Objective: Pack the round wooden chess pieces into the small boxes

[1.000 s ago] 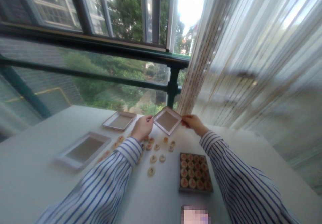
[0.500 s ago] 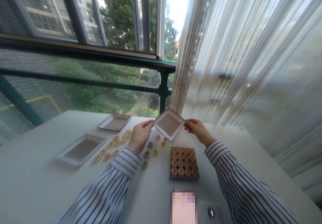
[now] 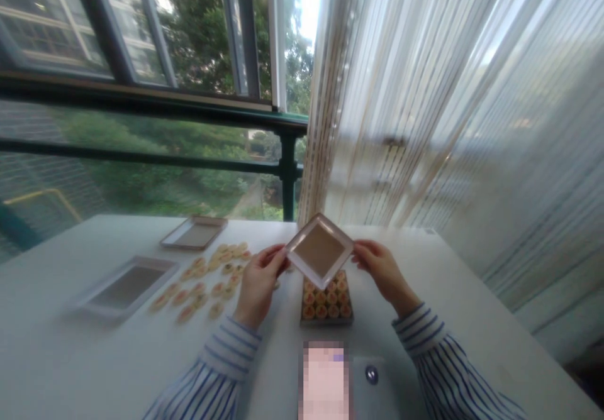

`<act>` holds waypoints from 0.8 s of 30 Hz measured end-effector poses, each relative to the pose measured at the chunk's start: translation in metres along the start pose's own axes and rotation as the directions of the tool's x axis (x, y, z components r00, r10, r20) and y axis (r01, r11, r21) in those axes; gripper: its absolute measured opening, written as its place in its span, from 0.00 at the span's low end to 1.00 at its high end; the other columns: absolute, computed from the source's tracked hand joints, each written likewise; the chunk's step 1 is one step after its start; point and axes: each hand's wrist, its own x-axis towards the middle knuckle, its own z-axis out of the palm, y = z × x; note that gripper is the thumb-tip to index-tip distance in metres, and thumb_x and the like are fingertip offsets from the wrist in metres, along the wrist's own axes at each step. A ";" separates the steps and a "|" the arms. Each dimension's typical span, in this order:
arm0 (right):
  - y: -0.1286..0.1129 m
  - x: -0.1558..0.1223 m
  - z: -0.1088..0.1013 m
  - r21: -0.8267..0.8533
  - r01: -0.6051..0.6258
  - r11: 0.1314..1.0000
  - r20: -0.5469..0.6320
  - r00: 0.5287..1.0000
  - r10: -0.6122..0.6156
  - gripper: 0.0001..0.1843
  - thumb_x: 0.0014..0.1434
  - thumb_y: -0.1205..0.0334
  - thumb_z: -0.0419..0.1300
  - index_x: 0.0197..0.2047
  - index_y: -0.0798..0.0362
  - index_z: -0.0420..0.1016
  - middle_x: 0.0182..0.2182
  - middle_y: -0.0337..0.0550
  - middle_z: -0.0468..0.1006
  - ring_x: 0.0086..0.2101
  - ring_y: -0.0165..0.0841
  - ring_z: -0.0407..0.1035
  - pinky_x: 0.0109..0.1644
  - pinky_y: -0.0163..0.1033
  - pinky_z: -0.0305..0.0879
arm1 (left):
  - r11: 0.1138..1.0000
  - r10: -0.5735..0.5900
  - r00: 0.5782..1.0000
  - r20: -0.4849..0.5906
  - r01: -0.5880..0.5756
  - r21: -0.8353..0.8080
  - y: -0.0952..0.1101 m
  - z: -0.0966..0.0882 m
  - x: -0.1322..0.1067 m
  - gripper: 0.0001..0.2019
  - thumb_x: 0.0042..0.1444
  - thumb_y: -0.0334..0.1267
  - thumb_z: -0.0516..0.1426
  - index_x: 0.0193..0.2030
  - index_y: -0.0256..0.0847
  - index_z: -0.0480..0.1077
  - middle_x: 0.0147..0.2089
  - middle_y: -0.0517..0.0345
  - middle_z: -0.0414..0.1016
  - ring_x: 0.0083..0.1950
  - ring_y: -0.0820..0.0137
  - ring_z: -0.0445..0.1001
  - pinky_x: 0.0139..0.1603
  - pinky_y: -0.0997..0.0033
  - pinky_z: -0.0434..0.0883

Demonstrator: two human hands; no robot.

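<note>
A square box lid [image 3: 319, 250] with a pale rim and brown inside hangs tilted in the air between my two hands. My left hand [image 3: 261, 276] pinches its left corner and my right hand [image 3: 381, 268] pinches its right corner. Just under the lid sits a dark square box [image 3: 327, 303] filled with round wooden game pieces in rows; the lid hides its far rows. Several loose round pieces [image 3: 207, 273] lie on the white table [image 3: 70, 357] left of my left hand.
Two more shallow square trays lie at the left, one near [image 3: 123, 283] and one further back [image 3: 194, 232]. A small grey device [image 3: 372, 376] lies at the near edge. Sheer curtains [image 3: 448, 112] hang at the right, and a window railing [image 3: 141, 156] runs behind the table.
Both hands have drawn the lid back toward me, from beyond the loose pieces to above the filled box. The view has swung so the table's things sit further left.
</note>
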 end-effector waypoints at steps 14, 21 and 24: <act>0.016 -0.043 -0.003 -0.016 0.061 0.998 -0.071 0.995 -0.062 0.19 0.50 0.54 0.58 0.44 0.55 0.72 0.31 0.46 0.75 0.30 0.32 0.67 0.31 0.37 0.63 | 0.962 -0.192 0.981 0.021 0.193 -0.192 -0.007 0.002 -0.027 0.12 0.43 0.33 0.61 0.38 0.36 0.73 0.39 0.54 0.77 0.41 0.71 0.74 0.46 0.75 0.71; 0.024 -0.046 -0.002 -0.044 0.082 0.996 -0.046 0.995 -0.084 0.18 0.51 0.54 0.57 0.44 0.54 0.72 0.30 0.44 0.75 0.30 0.32 0.67 0.30 0.37 0.64 | 0.978 -0.145 0.989 0.006 0.144 -0.148 -0.007 -0.004 -0.029 0.15 0.41 0.35 0.62 0.38 0.37 0.73 0.39 0.54 0.77 0.42 0.67 0.74 0.49 0.68 0.70; 0.025 -0.047 -0.003 -0.049 0.085 0.995 -0.040 0.995 -0.087 0.19 0.52 0.54 0.56 0.45 0.54 0.72 0.30 0.44 0.75 0.30 0.32 0.66 0.31 0.37 0.64 | 0.979 -0.125 0.992 0.014 0.126 -0.160 -0.008 -0.005 -0.030 0.14 0.41 0.35 0.62 0.38 0.38 0.73 0.39 0.55 0.77 0.44 0.68 0.73 0.50 0.67 0.69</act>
